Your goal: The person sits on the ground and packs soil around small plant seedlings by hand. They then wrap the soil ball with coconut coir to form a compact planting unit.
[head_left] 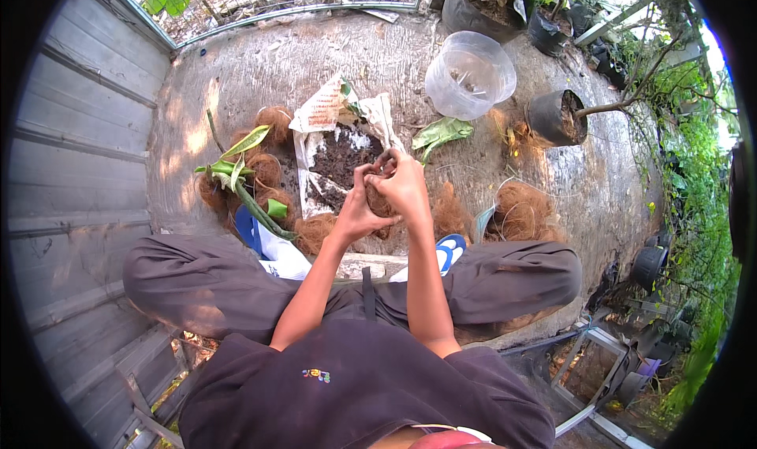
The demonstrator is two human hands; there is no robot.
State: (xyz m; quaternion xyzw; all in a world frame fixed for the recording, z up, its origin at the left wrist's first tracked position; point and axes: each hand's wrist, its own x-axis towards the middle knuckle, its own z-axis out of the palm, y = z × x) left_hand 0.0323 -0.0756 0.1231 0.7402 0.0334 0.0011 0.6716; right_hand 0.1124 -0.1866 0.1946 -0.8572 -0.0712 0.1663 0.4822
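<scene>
Between my two hands is a rounded brown clump [379,202], mostly hidden by the fingers; soil or fibre, I cannot tell which. My left hand [361,211] curves round its left and near side. From the right, my right hand [400,184] wraps over it with bent fingers. Just beyond lies an opened white sack [304,163] with dark soil [341,159] and white bits on it. Brown coconut fibre bundles [315,233] lie to the left of the hands, and another fibre tuft [451,212] rests to the right.
A clear plastic tub [471,74] stands beyond, right of the sack, near a large green leaf [441,134]. A black pot [556,119] with a woody stem lies tipped at right. Leafy cuttings [236,169] and a tied fibre bundle [522,211] flank my feet. Metal sheeting [87,134] borders the left.
</scene>
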